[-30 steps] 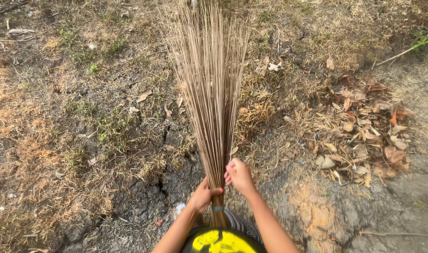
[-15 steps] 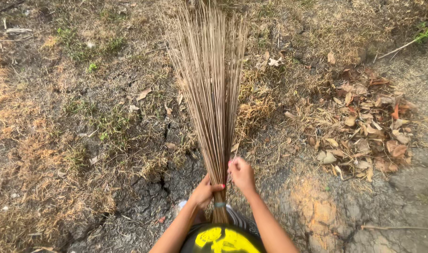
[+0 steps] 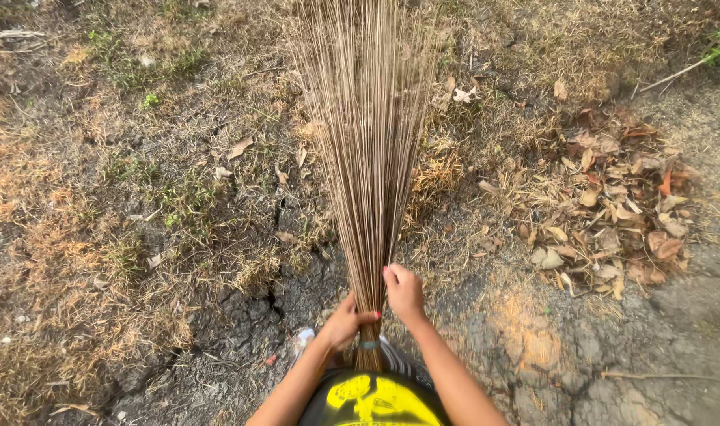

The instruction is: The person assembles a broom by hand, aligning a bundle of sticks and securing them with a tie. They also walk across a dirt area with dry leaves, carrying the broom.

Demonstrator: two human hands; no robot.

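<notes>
A stick broom (image 3: 368,150) made of thin brown ribs fans out away from me over dry ground. Its ribs are bound by a small band near the base. My left hand (image 3: 343,323) is wrapped around the bundle just above the band. My right hand (image 3: 404,290) grips the ribs on the right side, slightly higher up. Both hands have red-painted nails. The broom's base is hidden behind my yellow and black shirt (image 3: 372,398).
A pile of dry brown leaves (image 3: 612,205) lies to the right on cracked grey pavement (image 3: 581,355). Dry grass with small green patches (image 3: 139,181) covers the left and far ground. A thin stick (image 3: 675,76) lies at the top right.
The broom has tilted slightly to the right and its tips have gone past the top edge. My right hand has slid a little higher on the ribs. The left hand keeps its grip.
</notes>
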